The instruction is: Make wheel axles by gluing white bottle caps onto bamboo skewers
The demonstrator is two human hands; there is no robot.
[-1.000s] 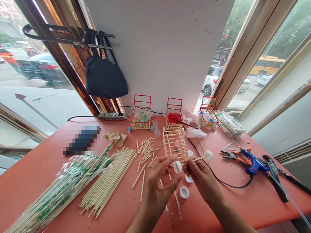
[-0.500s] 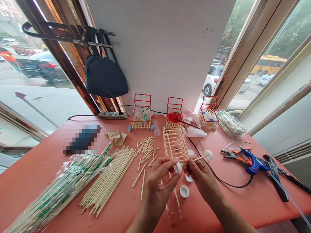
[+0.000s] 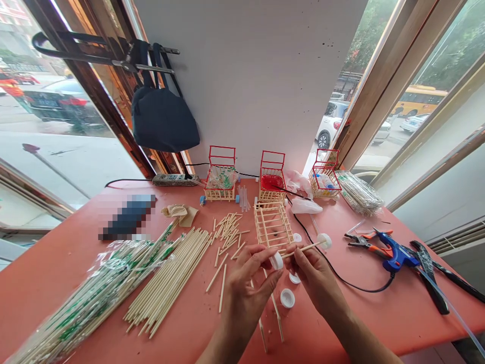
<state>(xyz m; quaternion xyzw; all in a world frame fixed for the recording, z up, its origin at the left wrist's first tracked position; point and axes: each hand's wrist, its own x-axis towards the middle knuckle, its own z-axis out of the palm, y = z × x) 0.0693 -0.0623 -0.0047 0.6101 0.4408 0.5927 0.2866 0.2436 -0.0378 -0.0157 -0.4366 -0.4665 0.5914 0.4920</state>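
Salmon-red table (image 3: 56,253): it is carrying everything, and you are working above its smooth top near the front edge.
Wrapped chopstick bundle (image 3: 87,298): it is lying well to your left in crinkled clear film with green print.
Bare bamboo sticks (image 3: 170,280): they are fanning out beside the bundle, pale and round.
Stick frame (image 3: 273,226): this ladder-like lattice is lying flat just beyond your fingertips.
Left hand (image 3: 248,283): you are pinching a white bottle cap (image 3: 276,260) between thumb and fingers.
Right hand (image 3: 316,275): your fingertips are gripping the skewer (image 3: 305,247) just right of that cap, so both hands are meeting at its near end.
Skewer axis: it is running from between your hands up and to the right, ending in a second cap (image 3: 325,240).
Loose caps (image 3: 287,298): two are lying on the table beneath your hands.
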